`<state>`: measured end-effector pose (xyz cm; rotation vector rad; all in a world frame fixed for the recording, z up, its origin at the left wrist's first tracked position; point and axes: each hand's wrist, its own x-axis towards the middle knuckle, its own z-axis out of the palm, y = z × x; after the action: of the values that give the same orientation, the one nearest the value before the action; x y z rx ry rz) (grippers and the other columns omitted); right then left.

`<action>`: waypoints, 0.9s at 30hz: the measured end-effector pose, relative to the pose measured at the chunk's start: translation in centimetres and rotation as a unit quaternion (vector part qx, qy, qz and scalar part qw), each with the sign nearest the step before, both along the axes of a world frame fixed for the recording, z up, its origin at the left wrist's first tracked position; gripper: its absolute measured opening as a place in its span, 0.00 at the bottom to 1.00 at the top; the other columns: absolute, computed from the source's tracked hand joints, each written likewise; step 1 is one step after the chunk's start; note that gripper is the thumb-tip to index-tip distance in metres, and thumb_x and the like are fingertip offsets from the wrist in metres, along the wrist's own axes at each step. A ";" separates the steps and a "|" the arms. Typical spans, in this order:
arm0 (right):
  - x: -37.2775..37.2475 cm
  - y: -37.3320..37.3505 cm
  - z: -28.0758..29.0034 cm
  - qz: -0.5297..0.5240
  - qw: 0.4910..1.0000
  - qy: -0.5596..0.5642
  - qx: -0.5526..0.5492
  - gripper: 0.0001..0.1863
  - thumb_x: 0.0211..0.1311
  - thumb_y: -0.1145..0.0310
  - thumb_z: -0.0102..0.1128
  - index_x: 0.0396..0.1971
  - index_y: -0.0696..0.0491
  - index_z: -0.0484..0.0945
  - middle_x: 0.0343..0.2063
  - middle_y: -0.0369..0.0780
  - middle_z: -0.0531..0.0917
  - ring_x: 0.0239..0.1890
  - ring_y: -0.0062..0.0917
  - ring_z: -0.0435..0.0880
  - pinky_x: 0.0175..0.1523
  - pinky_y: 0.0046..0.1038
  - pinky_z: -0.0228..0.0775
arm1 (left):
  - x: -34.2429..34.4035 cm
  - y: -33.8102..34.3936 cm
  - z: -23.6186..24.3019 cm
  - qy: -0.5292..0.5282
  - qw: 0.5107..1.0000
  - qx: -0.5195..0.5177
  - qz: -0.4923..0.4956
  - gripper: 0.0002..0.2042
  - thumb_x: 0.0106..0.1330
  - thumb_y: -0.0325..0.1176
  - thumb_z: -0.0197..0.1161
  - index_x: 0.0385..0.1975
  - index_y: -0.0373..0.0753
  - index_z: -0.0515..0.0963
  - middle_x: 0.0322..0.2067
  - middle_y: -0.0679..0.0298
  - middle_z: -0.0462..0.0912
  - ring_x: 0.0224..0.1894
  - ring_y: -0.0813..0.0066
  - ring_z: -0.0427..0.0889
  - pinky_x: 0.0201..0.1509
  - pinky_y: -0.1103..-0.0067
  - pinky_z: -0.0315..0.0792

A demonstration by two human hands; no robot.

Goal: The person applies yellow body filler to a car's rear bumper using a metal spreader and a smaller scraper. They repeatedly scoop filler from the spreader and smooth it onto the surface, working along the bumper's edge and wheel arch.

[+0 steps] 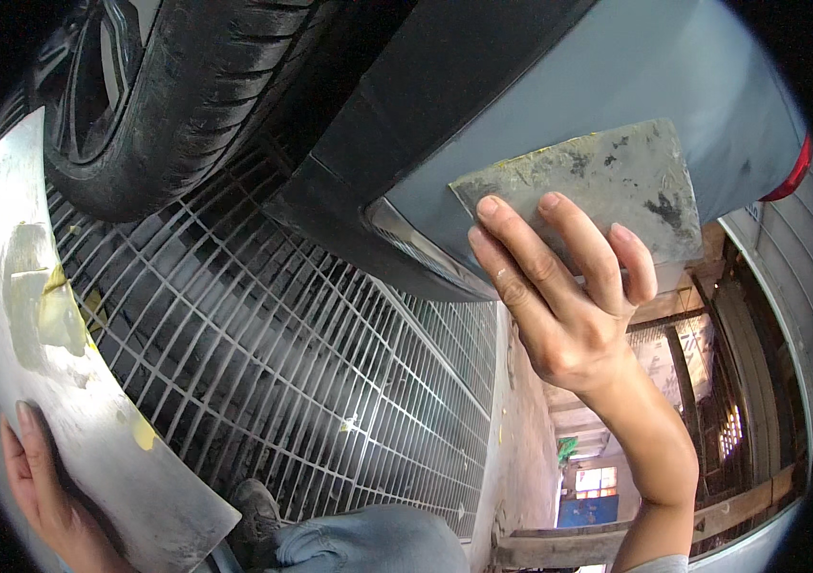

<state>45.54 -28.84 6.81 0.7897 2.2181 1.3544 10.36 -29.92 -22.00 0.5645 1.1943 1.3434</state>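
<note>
My right hand (569,315) is closed on a flat grey putty spreader (669,172), its fingers spread across one face. The spreader lies against, or just in front of, the grey bumper panel (540,105) of a car; contact cannot be made out. Dark smears mark its face, and thin yellow lines its upper edge. At the far left, my left hand (58,511) grips a curved, shiny metal sheet (139,477) by its outer edge. Yellow-green putty (61,320) is smeared on that sheet, with a smaller yellow blob lower on its inner edge.
A tyre (225,86) stands at the upper left, beside the car's black lower trim (397,105). A red tail light (793,172) shows at the right. Beneath lies a metal floor grating (330,382), with my bent knee (368,540) and dark shoe (258,501) at the bottom.
</note>
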 end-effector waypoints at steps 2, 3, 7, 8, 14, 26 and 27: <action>-0.4 -0.7 0.1 -0.035 0.999 -0.015 -0.004 0.15 0.64 0.65 0.66 0.48 0.46 0.94 0.58 0.30 0.92 0.63 0.28 0.82 0.76 0.37 0.50 | 0.0 0.1 0.1 0.005 1.000 0.003 -0.004 0.21 0.87 0.45 0.57 0.67 0.34 0.75 0.57 0.60 0.84 0.54 0.77 0.85 0.61 0.78 0.77; -0.4 -0.8 0.1 -0.030 0.999 -0.012 -0.007 0.15 0.63 0.65 0.66 0.46 0.46 0.94 0.56 0.31 0.92 0.62 0.27 0.84 0.76 0.37 0.51 | 0.0 0.0 0.1 0.003 1.000 0.003 0.000 0.21 0.87 0.45 0.56 0.66 0.34 0.75 0.57 0.60 0.84 0.53 0.77 0.85 0.61 0.78 0.77; -0.7 -0.9 -0.1 0.010 1.000 0.009 -0.011 0.14 0.60 0.65 0.66 0.42 0.48 0.94 0.50 0.32 0.94 0.57 0.26 0.87 0.74 0.38 0.54 | -0.2 0.0 0.0 -0.003 1.000 0.000 -0.004 0.22 0.88 0.46 0.56 0.67 0.34 0.75 0.57 0.60 0.84 0.53 0.77 0.85 0.61 0.78 0.77; -0.8 -0.7 -0.2 0.029 0.999 0.018 -0.009 0.14 0.60 0.65 0.66 0.42 0.48 0.94 0.50 0.33 0.94 0.57 0.26 0.87 0.74 0.38 0.54 | -0.3 0.0 0.0 -0.001 1.000 0.001 -0.007 0.22 0.88 0.46 0.56 0.67 0.34 0.75 0.57 0.60 0.84 0.54 0.77 0.85 0.61 0.78 0.77; -0.6 0.1 -0.4 0.006 1.000 0.007 -0.012 0.15 0.59 0.65 0.66 0.43 0.49 0.94 0.54 0.33 0.93 0.60 0.27 0.86 0.73 0.38 0.56 | -0.7 -0.2 -0.3 0.023 1.000 0.012 -0.001 0.24 0.87 0.47 0.56 0.70 0.33 0.74 0.60 0.58 0.83 0.57 0.75 0.84 0.63 0.77 0.76; -1.2 -0.7 -0.2 0.024 0.999 0.019 -0.009 0.14 0.58 0.65 0.66 0.41 0.49 0.94 0.51 0.33 0.93 0.58 0.26 0.87 0.73 0.38 0.57 | -0.7 0.1 -0.3 -0.012 0.999 0.020 -0.023 0.21 0.88 0.45 0.55 0.66 0.33 0.76 0.56 0.60 0.85 0.51 0.79 0.86 0.59 0.78 0.78; -1.3 -0.3 -0.2 0.028 0.999 0.022 -0.011 0.14 0.57 0.66 0.66 0.41 0.49 0.94 0.51 0.33 0.93 0.58 0.26 0.87 0.72 0.38 0.57 | -0.5 0.0 -0.2 -0.013 1.000 0.016 -0.016 0.22 0.88 0.45 0.55 0.66 0.32 0.76 0.56 0.60 0.85 0.51 0.78 0.85 0.59 0.78 0.78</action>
<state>44.29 -29.12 6.58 0.7605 2.3015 1.3490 9.87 -29.88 -22.22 0.5845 1.1398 1.3416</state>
